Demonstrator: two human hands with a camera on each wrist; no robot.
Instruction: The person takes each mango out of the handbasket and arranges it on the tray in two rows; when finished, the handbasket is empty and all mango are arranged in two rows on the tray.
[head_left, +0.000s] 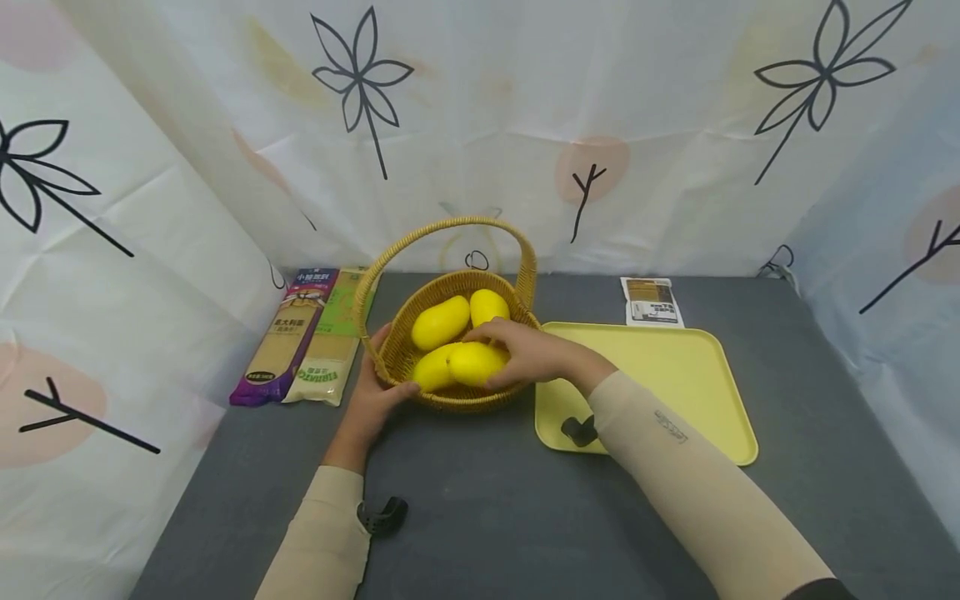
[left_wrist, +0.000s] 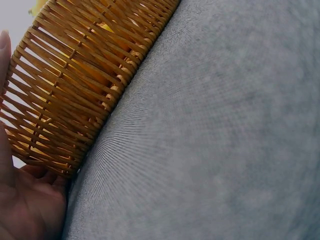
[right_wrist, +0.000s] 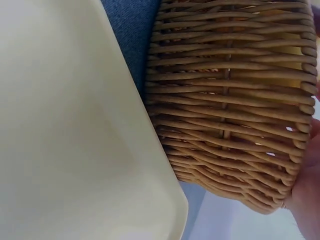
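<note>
A wicker basket (head_left: pixel 457 403) with a tall arched handle stands at the middle of the table, holding several yellow mangoes. My left hand (head_left: pixel 375 398) grips the basket's left side, thumb at the front rim. In the left wrist view, that hand (left_wrist: pixel 32 202) lies against the woven wall (left_wrist: pixel 75 85), close to the tabletop. Reaching in over the right rim, my right hand (head_left: pixel 531 352) grips the front right mango (head_left: pixel 476 364) between thumb and fingers. Two more mangoes, one at back left (head_left: pixel 441 323) and one at back right (head_left: pixel 487 307), lie behind it.
Right of the basket lies a pale yellow tray (head_left: pixel 705 367), partly beneath my right forearm in the head view. Two noodle packs, purple (head_left: pixel 288 333) and green (head_left: pixel 330 342), lie at the left. A small packet (head_left: pixel 651 302) sits behind the tray. A patterned curtain (head_left: pixel 465 108) encloses the table.
</note>
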